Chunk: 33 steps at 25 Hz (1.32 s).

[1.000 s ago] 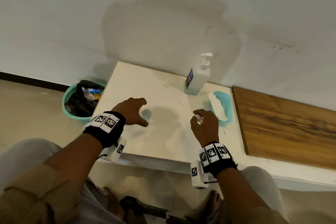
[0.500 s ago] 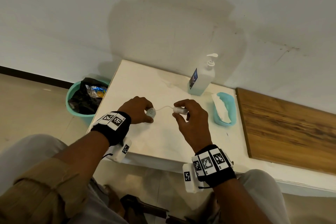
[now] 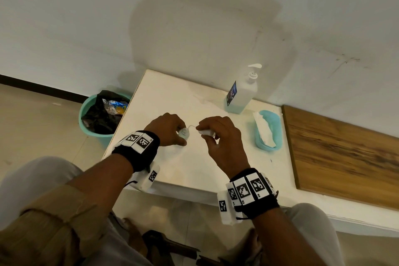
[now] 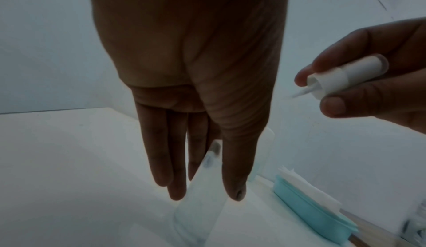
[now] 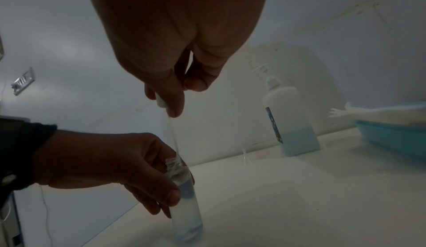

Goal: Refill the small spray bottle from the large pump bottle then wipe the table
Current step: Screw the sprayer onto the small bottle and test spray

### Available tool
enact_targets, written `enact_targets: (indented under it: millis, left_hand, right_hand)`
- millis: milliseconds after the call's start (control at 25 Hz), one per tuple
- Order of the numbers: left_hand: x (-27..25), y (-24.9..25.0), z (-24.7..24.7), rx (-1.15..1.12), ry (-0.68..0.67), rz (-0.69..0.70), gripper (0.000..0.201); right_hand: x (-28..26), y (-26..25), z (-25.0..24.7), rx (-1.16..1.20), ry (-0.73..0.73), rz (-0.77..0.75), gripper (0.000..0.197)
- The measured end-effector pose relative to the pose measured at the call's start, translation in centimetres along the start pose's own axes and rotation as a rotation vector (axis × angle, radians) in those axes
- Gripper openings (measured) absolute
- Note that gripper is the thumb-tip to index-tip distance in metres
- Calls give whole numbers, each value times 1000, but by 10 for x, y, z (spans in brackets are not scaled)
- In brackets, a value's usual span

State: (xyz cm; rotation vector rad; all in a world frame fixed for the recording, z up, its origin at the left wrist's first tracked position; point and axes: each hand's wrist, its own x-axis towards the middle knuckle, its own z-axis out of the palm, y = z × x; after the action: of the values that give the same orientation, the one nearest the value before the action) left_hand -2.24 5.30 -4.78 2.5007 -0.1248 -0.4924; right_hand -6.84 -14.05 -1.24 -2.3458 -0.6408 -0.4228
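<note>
The small clear spray bottle (image 3: pixel 184 133) (image 5: pixel 185 201) stands upright on the white table (image 3: pixel 194 168), its neck open. My left hand (image 3: pixel 167 128) (image 5: pixel 110 167) grips it around the upper body. My right hand (image 3: pixel 218 136) (image 5: pixel 175 54) pinches the white spray head (image 3: pixel 206 132) (image 4: pixel 341 76) just right of and above the bottle. Its thin dip tube (image 5: pixel 173 134) still reaches down into the bottle's neck. The large pump bottle (image 3: pixel 243 90) (image 5: pixel 288 121), with blue liquid in its lower part, stands at the table's back.
A teal tray (image 3: pixel 277 131) (image 5: pixel 392 134) with white tissue (image 3: pixel 264 128) lies right of my hands. A small clear funnel (image 5: pixel 245 157) stands near the pump bottle. A wooden board (image 3: pixel 345 153) lies further right. A teal bin (image 3: pixel 95 127) with rubbish sits on the floor left of the table.
My left hand closed on the small bottle. My right hand lifted the spray head off the neck and drew it to the right, the dip tube trailing out.
</note>
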Motion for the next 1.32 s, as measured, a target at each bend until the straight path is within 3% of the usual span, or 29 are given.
enact_targets:
  millis: [240, 400, 600, 920, 1200, 1320]
  left_hand:
    - [0, 7, -3, -33, 12, 45, 44]
    - [-1, 14, -5, -44, 25, 98, 35]
    - [-2, 22, -10, -76, 47, 205, 20]
    - [-1, 37, -16, -105, 138, 350, 27]
    - [1, 43, -15, -405, 250, 422, 27]
    - [1, 48, -15, -435, 267, 432, 26]
  right_hand:
    - [-2, 3, 2, 111, -11, 88, 28]
    - [6, 1, -2, 203, -14, 179, 34]
    - [24, 1, -12, 288, -46, 218, 28]
    - [37, 11, -22, 288, -104, 288, 28]
    - [48, 14, -37, 307, -80, 303, 29]
    - [50, 15, -43, 304, -66, 306, 29]
